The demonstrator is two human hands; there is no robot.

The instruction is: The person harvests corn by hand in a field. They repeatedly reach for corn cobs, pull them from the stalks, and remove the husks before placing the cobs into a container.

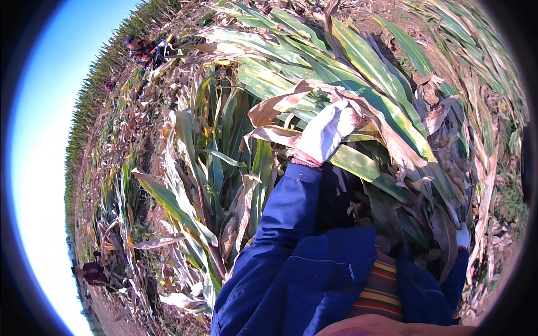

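Note:
My left hand (328, 130), in a white work glove with a red-edged cuff, is closed on a bundle of cut corn stalks (392, 109) near the middle of the view. Long green and dried tan leaves spread over and around its fingers, partly covering them. At the lower right, my right hand (463, 236), also gloved in white, grips the stalks near their lower ends. Leaves and my dark blue sleeve hide much of that hand. The bundle lies slantwise across the front of my body, between the two hands.
Standing corn leaves and stalks (218, 145) rise just left of my left arm. More cut stalks (476, 61) lie at the upper right. Dry leaf litter covers the ground. One person (147, 51) bends at the upper left, and another (94, 273) is at the lower left.

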